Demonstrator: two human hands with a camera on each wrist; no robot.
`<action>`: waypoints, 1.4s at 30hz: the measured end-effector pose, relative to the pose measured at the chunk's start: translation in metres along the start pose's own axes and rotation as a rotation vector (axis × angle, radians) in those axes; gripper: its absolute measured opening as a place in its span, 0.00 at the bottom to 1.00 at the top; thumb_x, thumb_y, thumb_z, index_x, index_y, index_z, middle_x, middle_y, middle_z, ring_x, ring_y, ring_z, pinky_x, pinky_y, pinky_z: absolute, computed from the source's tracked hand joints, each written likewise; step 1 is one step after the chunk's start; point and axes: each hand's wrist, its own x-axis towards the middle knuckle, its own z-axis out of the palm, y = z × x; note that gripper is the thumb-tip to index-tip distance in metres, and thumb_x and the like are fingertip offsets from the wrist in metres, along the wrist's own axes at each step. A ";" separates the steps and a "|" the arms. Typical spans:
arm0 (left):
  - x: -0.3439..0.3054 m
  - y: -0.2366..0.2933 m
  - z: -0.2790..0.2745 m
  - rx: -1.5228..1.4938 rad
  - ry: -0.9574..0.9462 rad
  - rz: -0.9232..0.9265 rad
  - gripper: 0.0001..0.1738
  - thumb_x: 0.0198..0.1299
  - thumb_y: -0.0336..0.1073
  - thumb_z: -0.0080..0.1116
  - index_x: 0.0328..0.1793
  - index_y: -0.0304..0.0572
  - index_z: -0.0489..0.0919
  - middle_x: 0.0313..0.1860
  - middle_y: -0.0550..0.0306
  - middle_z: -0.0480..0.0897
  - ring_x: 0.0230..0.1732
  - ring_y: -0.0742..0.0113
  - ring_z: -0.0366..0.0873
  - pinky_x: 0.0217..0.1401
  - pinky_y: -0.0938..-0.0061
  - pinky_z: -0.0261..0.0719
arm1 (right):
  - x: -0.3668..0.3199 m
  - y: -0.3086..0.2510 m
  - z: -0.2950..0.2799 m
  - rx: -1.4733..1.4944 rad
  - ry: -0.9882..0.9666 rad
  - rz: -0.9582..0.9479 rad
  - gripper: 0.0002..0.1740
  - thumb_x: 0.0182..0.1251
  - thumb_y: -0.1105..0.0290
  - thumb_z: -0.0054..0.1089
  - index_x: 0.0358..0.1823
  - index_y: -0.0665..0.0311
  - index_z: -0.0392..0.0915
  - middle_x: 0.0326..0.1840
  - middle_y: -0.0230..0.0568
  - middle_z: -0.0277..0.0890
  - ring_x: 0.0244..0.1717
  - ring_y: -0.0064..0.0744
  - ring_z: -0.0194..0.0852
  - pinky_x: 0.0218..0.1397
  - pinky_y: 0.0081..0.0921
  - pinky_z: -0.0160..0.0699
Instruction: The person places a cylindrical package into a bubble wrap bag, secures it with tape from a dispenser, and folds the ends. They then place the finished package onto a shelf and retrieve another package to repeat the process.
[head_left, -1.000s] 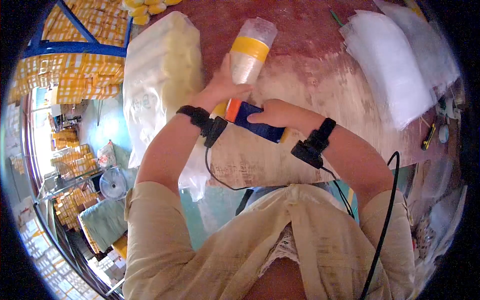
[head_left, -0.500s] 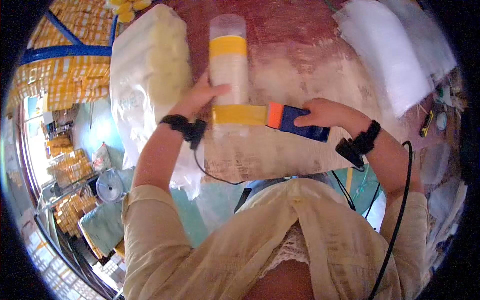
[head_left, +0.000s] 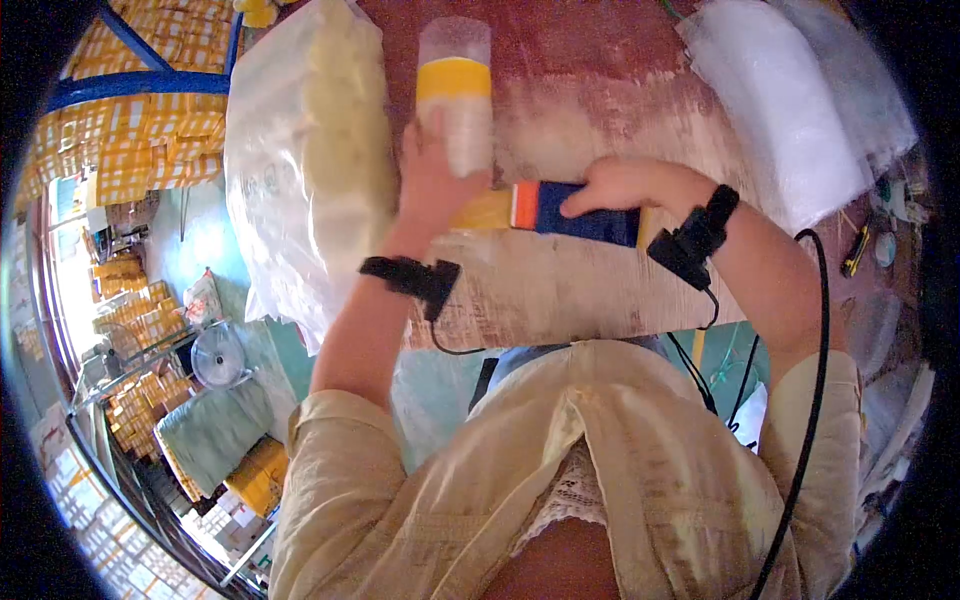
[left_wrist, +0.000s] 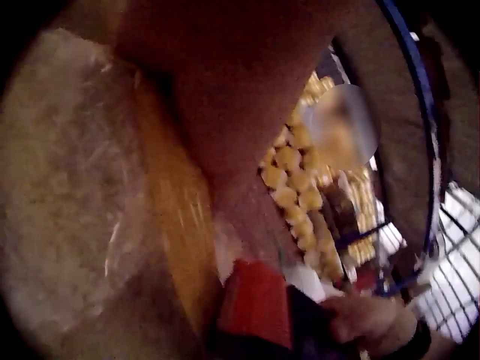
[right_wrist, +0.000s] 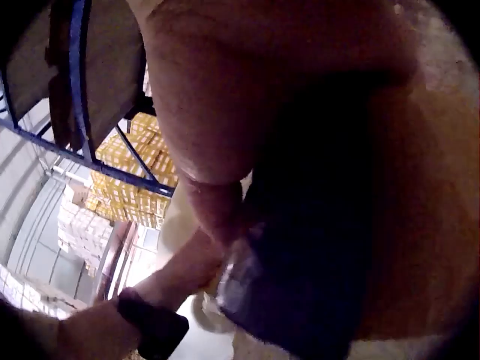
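Observation:
A clear-wrapped pale cylindrical bundle (head_left: 466,130) lies on the table, with one band of yellow tape (head_left: 454,77) around its far part. My left hand (head_left: 430,185) lies over its near left side, fingers extended and touching it. From the bundle's near end a yellow tape strip (head_left: 487,212) runs to a dark blue tape dispenser (head_left: 588,213) with an orange-red front. My right hand (head_left: 640,187) grips that dispenser, thumb on top. The left wrist view shows the strip (left_wrist: 176,210) along the bundle beside the red dispenser front (left_wrist: 259,300).
A large plastic-wrapped package (head_left: 310,150) stands left of the bundle. Clear plastic bags (head_left: 785,115) are stacked at the right, with a yellow box cutter (head_left: 856,250) nearby. A black cable (head_left: 800,430) hangs by my right arm. The table's front edge (head_left: 560,338) is close to my body.
The dispenser first moved right, drawing out tape from the bundle, and now sits slightly back left. My left hand has shifted from the bundle's side to over its near part.

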 end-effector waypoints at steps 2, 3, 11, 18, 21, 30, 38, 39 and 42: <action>0.009 -0.046 0.002 -0.245 -0.028 0.080 0.61 0.37 0.39 0.70 0.72 0.40 0.39 0.68 0.39 0.53 0.68 0.49 0.53 0.67 0.63 0.57 | -0.005 -0.007 -0.011 0.477 -0.079 -0.171 0.32 0.54 0.46 0.55 0.46 0.70 0.76 0.38 0.46 0.78 0.40 0.37 0.76 0.42 0.32 0.71; 0.008 -0.044 -0.008 -0.750 -0.162 -0.032 0.59 0.41 0.31 0.68 0.72 0.37 0.36 0.68 0.42 0.55 0.67 0.57 0.56 0.67 0.68 0.57 | -0.012 -0.020 -0.018 0.557 -0.025 -0.272 0.31 0.55 0.46 0.55 0.47 0.69 0.76 0.38 0.44 0.78 0.41 0.35 0.75 0.43 0.32 0.71; 0.005 -0.053 -0.041 -0.509 -0.300 -0.095 0.53 0.51 0.31 0.61 0.73 0.42 0.34 0.70 0.45 0.53 0.68 0.60 0.55 0.67 0.72 0.55 | 0.016 -0.056 -0.028 -0.196 0.147 -0.300 0.33 0.53 0.42 0.54 0.43 0.68 0.78 0.40 0.55 0.77 0.42 0.42 0.75 0.47 0.34 0.69; 0.006 -0.052 -0.040 -0.619 -0.330 -0.102 0.53 0.51 0.35 0.61 0.73 0.46 0.34 0.70 0.44 0.52 0.69 0.58 0.54 0.68 0.72 0.54 | 0.012 -0.003 0.011 0.023 0.037 -0.107 0.34 0.53 0.42 0.53 0.41 0.72 0.78 0.38 0.54 0.77 0.38 0.45 0.76 0.43 0.34 0.71; 0.015 -0.074 0.002 -0.270 -0.094 0.032 0.56 0.47 0.40 0.64 0.73 0.47 0.35 0.69 0.40 0.54 0.68 0.52 0.56 0.67 0.68 0.56 | 0.009 -0.011 0.014 -0.029 0.070 -0.062 0.34 0.52 0.42 0.53 0.41 0.72 0.78 0.38 0.55 0.77 0.39 0.46 0.76 0.44 0.35 0.71; -0.009 -0.050 -0.004 -0.588 -0.158 -0.207 0.58 0.43 0.34 0.68 0.73 0.43 0.37 0.67 0.44 0.59 0.65 0.55 0.60 0.66 0.68 0.59 | -0.007 -0.013 0.016 -0.037 0.016 -0.084 0.35 0.52 0.41 0.53 0.40 0.73 0.77 0.37 0.56 0.77 0.39 0.48 0.76 0.44 0.35 0.72; -0.032 -0.055 -0.031 -0.904 -0.373 -0.246 0.56 0.44 0.30 0.66 0.73 0.44 0.38 0.66 0.49 0.60 0.65 0.61 0.58 0.67 0.71 0.56 | 0.007 -0.044 0.046 -0.093 0.048 -0.119 0.35 0.52 0.41 0.52 0.35 0.73 0.79 0.34 0.58 0.77 0.37 0.52 0.75 0.44 0.38 0.71; -0.030 -0.056 -0.029 -0.918 -0.371 -0.232 0.56 0.44 0.30 0.66 0.73 0.44 0.38 0.66 0.49 0.60 0.65 0.61 0.58 0.67 0.71 0.55 | 0.012 -0.045 0.050 -0.067 0.062 -0.128 0.35 0.52 0.41 0.52 0.35 0.73 0.78 0.35 0.58 0.77 0.37 0.52 0.75 0.44 0.38 0.71; -0.029 -0.050 -0.031 -0.875 -0.374 -0.215 0.56 0.44 0.30 0.65 0.73 0.43 0.37 0.66 0.48 0.59 0.66 0.60 0.57 0.68 0.70 0.54 | 0.019 -0.050 0.058 -0.069 0.070 -0.087 0.34 0.52 0.41 0.53 0.35 0.73 0.78 0.35 0.58 0.77 0.38 0.52 0.75 0.44 0.37 0.71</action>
